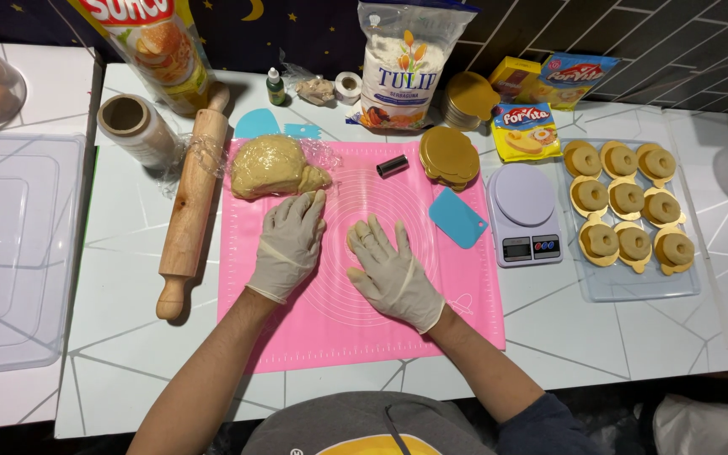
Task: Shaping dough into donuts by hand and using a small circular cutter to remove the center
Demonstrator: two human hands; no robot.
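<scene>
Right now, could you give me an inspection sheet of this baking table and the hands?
Surface: white table with a pink mat.
Job's things: dough lump on cling film at the mat's upper left; small dough piece under the right hand.
Clutter: rolling pin, blue scraper, scale, flour bag, tray of ring pastries.
Grippers: gloved left hand touches the lump; gloved right hand flat, fingers spread.
Cables: nothing seen.
Surroundings: clear lidded box at left.
</scene>
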